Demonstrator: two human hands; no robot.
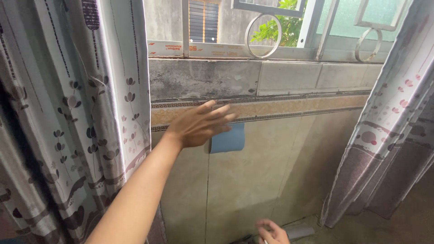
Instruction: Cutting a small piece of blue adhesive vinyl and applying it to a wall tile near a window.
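Flat blue cloth (lower edge curling)

A blue cleaning cloth lies pressed flat against the beige tiled wall, just under the patterned border strip that runs below the window sill. It is a small, plain, roughly rectangular piece with a rounded lower left corner, and its upper left part is hidden beneath the fingers of the left hand. The visible part hangs smooth, without folds, its right edge standing upright and its bottom edge nearly level.
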